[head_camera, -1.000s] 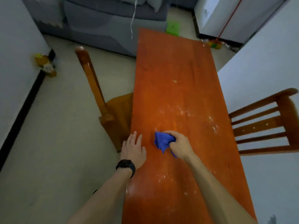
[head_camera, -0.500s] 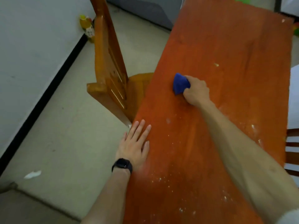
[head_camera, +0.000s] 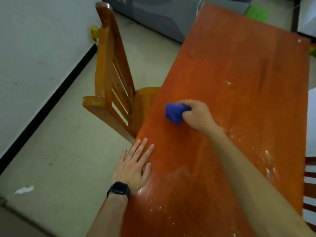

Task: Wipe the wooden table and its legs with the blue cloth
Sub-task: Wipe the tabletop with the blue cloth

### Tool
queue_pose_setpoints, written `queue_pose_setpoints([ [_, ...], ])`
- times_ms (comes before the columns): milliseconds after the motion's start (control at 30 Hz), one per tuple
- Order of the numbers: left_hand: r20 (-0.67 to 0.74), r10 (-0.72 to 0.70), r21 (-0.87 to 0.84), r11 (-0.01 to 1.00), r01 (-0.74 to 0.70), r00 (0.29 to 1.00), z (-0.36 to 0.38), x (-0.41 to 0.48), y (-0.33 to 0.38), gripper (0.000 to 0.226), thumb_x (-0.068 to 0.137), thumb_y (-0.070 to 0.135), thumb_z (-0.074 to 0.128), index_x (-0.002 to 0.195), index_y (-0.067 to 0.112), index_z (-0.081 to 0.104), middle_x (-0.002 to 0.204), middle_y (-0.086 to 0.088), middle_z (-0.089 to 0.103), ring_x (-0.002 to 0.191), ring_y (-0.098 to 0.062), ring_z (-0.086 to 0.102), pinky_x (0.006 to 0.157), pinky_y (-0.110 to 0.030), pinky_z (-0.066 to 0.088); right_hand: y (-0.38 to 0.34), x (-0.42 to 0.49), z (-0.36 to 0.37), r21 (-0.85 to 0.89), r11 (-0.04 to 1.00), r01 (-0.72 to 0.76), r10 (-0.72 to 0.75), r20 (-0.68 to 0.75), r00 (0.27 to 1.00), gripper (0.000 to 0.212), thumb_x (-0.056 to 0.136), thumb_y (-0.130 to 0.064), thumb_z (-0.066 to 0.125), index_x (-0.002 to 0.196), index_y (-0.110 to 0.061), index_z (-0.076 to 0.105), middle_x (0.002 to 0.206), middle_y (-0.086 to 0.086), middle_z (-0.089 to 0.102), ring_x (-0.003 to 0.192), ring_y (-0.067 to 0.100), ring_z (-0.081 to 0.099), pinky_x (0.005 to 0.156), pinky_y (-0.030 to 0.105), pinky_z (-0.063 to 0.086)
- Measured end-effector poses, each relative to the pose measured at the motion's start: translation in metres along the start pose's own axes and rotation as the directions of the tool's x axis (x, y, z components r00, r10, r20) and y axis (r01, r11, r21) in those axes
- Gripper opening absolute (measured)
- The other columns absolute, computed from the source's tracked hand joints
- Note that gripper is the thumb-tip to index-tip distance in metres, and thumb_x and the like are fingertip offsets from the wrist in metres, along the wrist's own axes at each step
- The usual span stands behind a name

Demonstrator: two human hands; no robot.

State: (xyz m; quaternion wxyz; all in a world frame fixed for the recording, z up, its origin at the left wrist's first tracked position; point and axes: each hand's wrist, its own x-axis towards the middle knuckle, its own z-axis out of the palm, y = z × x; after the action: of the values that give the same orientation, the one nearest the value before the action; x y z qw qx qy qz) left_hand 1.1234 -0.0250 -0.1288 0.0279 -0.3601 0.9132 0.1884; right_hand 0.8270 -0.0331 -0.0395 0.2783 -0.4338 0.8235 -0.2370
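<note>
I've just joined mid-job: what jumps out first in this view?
The long orange-red wooden table fills the view, with the right hand gripping a bunched blue cloth near its left edge. The left hand rests flat on that edge, nearer the camera. White specks dot the table's near right part; a wooden chair stands at its left.
</note>
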Motion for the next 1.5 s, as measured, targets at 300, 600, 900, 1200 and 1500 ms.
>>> queue_pose_setpoints([
  [300,0.004,0.002,-0.007,1.000,-0.002,1.000,-0.001,-0.002,-0.001,0.062,0.098,0.051,0.028,0.155,0.045,0.002,0.164,0.015,-0.002,0.151,-0.008,-0.005,0.120,-0.050,0.013,0.019,-0.079,0.078,-0.242,0.957,0.159,-0.188,-0.104,0.977,0.058,0.074,-0.019,0.047,0.129,-0.030,0.061,0.131,-0.008,0.062,0.115,0.024,0.051,0.093,0.043,0.035],
  [600,0.004,0.011,-0.012,1.000,-0.011,1.000,0.000,-0.001,0.000,0.061,0.098,0.051,0.030,0.155,0.044,0.008,0.164,0.014,0.001,0.152,-0.009,-0.003,0.120,-0.049,0.007,0.008,-0.026,0.036,-0.152,0.987,0.046,-0.070,-0.157,0.985,0.060,0.068,-0.024,0.039,0.121,-0.032,0.066,0.120,-0.008,0.067,0.113,0.019,0.054,0.101,0.044,0.038],
  [900,0.029,0.017,-0.042,0.999,-0.016,0.999,-0.005,-0.001,-0.001,0.062,0.098,0.050,0.028,0.155,0.043,0.006,0.165,0.012,-0.002,0.151,-0.010,-0.006,0.120,-0.050,0.009,0.003,-0.207,0.107,-0.106,0.993,0.044,-0.034,0.095,0.995,0.047,0.067,-0.022,0.042,0.100,-0.033,0.074,0.093,-0.017,0.068,0.084,0.003,0.045,0.078,0.030,0.032],
  [1200,-0.019,0.046,-0.015,0.999,-0.047,0.999,-0.010,-0.002,0.002,0.059,0.100,0.046,0.035,0.156,0.037,0.016,0.165,0.006,0.008,0.152,-0.014,0.003,0.121,-0.052,0.011,0.013,-0.131,0.088,-0.191,0.948,-0.253,0.184,-0.318,0.930,0.056,0.073,-0.016,0.050,0.124,-0.031,0.066,0.123,-0.004,0.063,0.111,0.025,0.053,0.093,0.041,0.035],
  [1500,0.049,0.169,-0.014,0.986,-0.169,0.984,-0.012,-0.054,-0.015,0.058,0.100,0.043,0.023,0.156,0.028,0.018,0.165,0.003,0.012,0.152,-0.015,0.005,0.124,-0.044,0.002,-0.028,-0.242,0.115,0.165,0.973,-0.163,0.163,0.018,0.987,0.057,0.057,-0.016,0.043,0.102,-0.022,0.077,0.095,-0.010,0.071,0.090,0.007,0.062,0.081,0.027,0.048],
])
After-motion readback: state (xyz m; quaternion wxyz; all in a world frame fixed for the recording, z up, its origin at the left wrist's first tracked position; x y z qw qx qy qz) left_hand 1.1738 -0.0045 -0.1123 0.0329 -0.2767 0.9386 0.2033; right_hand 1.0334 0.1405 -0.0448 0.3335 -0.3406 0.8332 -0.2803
